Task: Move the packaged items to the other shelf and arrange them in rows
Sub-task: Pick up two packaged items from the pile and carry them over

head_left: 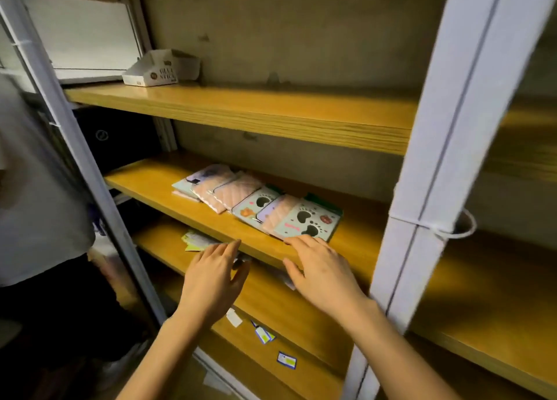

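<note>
Bystander: a person in a white top (36, 203) stands well left of my left hand (211, 276).
Left post: a white upright (75, 146) runs between that person and my left hand.
Cardboard box: an open white display box (159, 68) sits on the upper shelf (241, 110), high above my left hand.
Yellow-green packet: a packet (196, 241) lies on the lower shelf (271, 294), just left of my left fingertips.
Price labels: small stickers (286, 360) sit on a shelf front below both wrists.
Right post: a white upright (437, 158) with a cord loop (461, 228) stands right of my right hand (319, 270).
Left hand: fingers straight, loosely spread, holding nothing; tips at the front edge of the middle shelf (144, 185).
Packaged items: the flat packs (256, 203) overlap in one slanted row on the middle shelf, just beyond my fingertips; pink quilted ones and mint ones with black paw prints.
Right hand: flat, fingers spread; tips at the nearest mint pack's near edge. I cannot tell whether they touch it.
</note>
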{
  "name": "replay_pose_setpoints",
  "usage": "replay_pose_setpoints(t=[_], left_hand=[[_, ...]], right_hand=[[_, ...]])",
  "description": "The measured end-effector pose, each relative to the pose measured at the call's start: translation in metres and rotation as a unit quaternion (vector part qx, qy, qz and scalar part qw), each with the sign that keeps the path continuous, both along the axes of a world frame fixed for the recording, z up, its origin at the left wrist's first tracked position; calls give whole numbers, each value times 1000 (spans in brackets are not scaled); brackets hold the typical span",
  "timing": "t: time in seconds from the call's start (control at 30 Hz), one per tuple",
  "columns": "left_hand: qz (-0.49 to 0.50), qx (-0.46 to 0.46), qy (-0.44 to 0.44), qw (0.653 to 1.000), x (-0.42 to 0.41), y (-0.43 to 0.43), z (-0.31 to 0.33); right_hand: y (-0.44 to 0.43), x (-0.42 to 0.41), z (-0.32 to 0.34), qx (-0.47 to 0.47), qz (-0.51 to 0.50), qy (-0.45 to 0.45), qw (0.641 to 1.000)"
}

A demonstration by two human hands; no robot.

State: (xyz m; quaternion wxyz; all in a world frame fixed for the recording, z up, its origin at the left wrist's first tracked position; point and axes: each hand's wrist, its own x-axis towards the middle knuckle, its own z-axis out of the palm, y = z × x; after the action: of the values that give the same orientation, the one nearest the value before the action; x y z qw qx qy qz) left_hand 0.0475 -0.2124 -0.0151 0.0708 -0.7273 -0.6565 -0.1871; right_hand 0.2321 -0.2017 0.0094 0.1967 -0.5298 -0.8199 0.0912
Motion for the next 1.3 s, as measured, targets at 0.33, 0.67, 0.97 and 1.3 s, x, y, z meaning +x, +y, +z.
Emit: replay_pose_setpoints(t=[0.33,0.67,0.97,1.3], left_hand=[[-98,-49,-48,993,-29,93,-9],[-237,-52,-46,969,-46,160,5],[-279,-71,-58,956,-62,181,7],[-268,-134,-68,952,-27,180,12]], right_hand=[[52,-25,-6,-66,-192,-56,978],[102,-51,-21,-198,-484,20,852],[124,-58,-21,-276,-565,68,775],[67,-34,-13,-135,-510,436,729]])
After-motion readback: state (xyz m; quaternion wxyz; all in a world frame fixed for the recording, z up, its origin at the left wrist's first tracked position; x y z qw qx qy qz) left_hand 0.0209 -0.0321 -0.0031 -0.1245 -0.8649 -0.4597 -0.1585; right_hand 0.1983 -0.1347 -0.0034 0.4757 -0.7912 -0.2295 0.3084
